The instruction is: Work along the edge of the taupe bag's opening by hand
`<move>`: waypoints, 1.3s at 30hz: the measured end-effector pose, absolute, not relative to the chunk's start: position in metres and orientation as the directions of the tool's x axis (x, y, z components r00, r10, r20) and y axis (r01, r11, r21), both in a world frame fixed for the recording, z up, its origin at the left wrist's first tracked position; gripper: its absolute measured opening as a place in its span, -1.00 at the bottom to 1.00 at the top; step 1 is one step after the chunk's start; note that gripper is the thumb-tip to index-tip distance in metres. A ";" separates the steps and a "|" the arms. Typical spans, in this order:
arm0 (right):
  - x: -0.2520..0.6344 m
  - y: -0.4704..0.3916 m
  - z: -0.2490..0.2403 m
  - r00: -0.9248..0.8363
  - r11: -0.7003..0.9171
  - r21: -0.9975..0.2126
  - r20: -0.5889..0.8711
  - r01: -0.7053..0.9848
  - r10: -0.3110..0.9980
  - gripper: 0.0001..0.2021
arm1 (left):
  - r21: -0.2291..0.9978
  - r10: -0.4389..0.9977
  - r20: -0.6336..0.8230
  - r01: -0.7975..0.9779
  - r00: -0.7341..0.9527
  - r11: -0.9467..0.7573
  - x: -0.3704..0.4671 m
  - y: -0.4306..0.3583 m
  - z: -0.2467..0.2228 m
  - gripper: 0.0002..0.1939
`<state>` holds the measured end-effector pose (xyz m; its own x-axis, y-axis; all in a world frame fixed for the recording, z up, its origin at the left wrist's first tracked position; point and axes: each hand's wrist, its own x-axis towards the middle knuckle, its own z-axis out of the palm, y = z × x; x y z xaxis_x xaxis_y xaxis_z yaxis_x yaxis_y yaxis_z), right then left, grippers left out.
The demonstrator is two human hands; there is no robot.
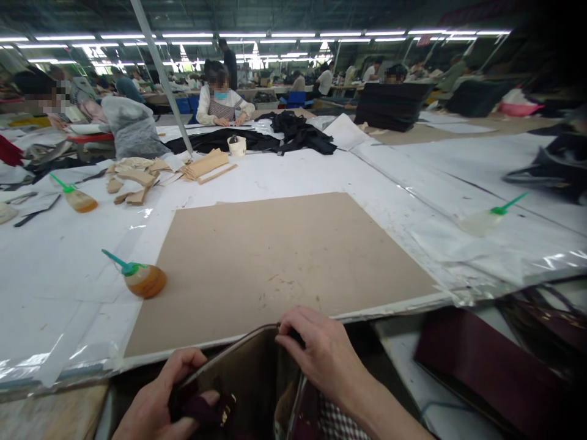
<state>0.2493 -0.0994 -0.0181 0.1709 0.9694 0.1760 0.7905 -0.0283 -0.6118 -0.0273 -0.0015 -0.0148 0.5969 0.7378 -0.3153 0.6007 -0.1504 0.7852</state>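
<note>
1. One bag, dark purple, mouth open, at the worktop's near edge.
2. Left hand: grip closed on the bag's side, thumb at a purple strap with gold-coloured fittings.
3. Right hand: grip narrow, pinching the bag's rim.
4. Brown sheet, flat on the worktop; amber-filled bottle at its left edge.

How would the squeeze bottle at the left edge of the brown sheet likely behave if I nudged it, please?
The squeeze bottle would probably rock or roll, as its body is rounded and its nozzle slants. The amber liquid inside would likely slosh, shifting its weight. Its translucent wall looks like plastic, so it may give slightly if pressed.
</note>
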 end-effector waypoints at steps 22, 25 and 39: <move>0.258 -0.110 -0.015 0.101 0.087 -0.700 0.224 0.709 0.969 -0.72 | 0.725 0.714 -0.264 0.622 0.648 -0.297 -0.010 0.009 0.006 -0.71; 0.260 -0.112 -0.008 0.033 0.115 -0.681 0.200 0.723 0.979 -0.67 | 0.735 0.709 -0.285 0.621 0.645 -0.270 -0.012 0.007 0.004 -0.69; 0.238 -0.110 -0.019 0.147 0.049 -0.541 0.313 0.839 0.938 -0.85 | 0.760 0.711 -0.226 0.577 0.666 -0.299 -0.010 -0.003 0.010 -0.74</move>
<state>0.2385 -0.1095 -0.0188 0.1469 0.9382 0.3133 0.8394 0.0493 -0.5412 -0.0102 -0.0029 0.0098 0.6655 0.7115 -0.2256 0.5769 -0.2986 0.7602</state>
